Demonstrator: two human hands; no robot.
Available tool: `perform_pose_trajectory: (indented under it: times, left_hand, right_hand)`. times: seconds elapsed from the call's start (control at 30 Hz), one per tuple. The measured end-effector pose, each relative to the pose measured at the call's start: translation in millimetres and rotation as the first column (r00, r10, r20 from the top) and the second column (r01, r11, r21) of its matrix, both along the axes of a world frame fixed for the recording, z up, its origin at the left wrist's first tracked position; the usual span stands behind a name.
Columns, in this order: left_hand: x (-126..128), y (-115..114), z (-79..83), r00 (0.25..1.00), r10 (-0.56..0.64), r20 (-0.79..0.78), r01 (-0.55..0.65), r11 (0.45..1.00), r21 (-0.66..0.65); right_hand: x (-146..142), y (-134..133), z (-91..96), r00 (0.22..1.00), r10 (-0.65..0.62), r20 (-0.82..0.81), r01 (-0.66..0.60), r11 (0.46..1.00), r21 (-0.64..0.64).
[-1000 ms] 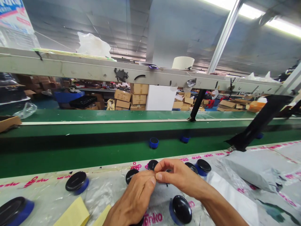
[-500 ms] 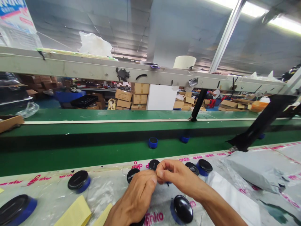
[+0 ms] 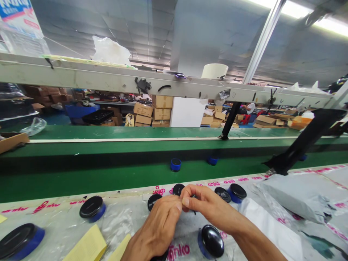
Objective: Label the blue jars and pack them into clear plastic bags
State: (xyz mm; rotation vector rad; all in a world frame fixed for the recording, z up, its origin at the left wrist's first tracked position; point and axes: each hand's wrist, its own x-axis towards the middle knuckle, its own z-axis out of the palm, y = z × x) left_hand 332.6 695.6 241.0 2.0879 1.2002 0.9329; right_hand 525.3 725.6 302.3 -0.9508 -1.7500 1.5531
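Observation:
My left hand (image 3: pixel 160 223) is closed, its back towards me, and its fingertips meet those of my right hand. My right hand (image 3: pixel 205 203) makes a pinch with thumb and forefinger. Whatever lies between the fingertips is hidden or too small to name. Around the hands on the bench are round black-topped pieces with blue sides: one glossy piece (image 3: pixel 211 241) below my right hand, one piece (image 3: pixel 154 201) just behind my left hand, and another piece (image 3: pixel 178 189) beyond the fingertips. A dark piece (image 3: pixel 160 256) is partly covered by my left wrist.
Plastic sheeting with pink print (image 3: pixel 179 251) covers the bench. Folded yellow paper (image 3: pixel 86 245) lies left, a grey plastic bag (image 3: pixel 293 197) right. Beyond runs a green conveyor belt (image 3: pixel 81 181) carrying a blue-sided piece (image 3: pixel 175 165). A shelf beam (image 3: pixel 103 78) and a black post (image 3: pixel 301 145) stand ahead.
The blue-sided pieces on the green belt have shifted slightly left. My hands keep almost the same pose, and the view has moved only a little.

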Motion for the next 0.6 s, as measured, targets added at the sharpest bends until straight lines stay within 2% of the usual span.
perform_pose_trajectory:
  times: [0.3,0.4,0.5,0.57,0.6]
  left_hand:
    - [0,-1,-5.3,0.999,0.042,-0.013,-0.042,0.999,0.025]
    - [1,-2,-1.1,0.999,0.049,-0.006,-0.049,0.999,0.017]
    - [4,0,8.9,0.999,0.035,0.018,-0.035,0.999,0.006]
    - [6,4,13.8,0.998,0.066,0.013,-0.066,0.998,0.009]
    - [7,6,14.6,0.995,0.095,-0.005,-0.095,0.995,0.025]
  right_hand:
    - [-3,-3,1.3,0.997,0.013,-0.075,-0.013,1.000,-0.005]
    - [-5,-6,3.6,0.996,-0.027,-0.081,0.027,1.000,0.001]
    - [0,-4,6.3,0.984,-0.165,-0.070,0.167,0.986,0.019]
    - [9,0,5.1,0.937,-0.344,-0.055,0.346,0.938,0.031]
    - [15,2,2.7,0.895,-0.443,-0.042,0.445,0.894,0.046]
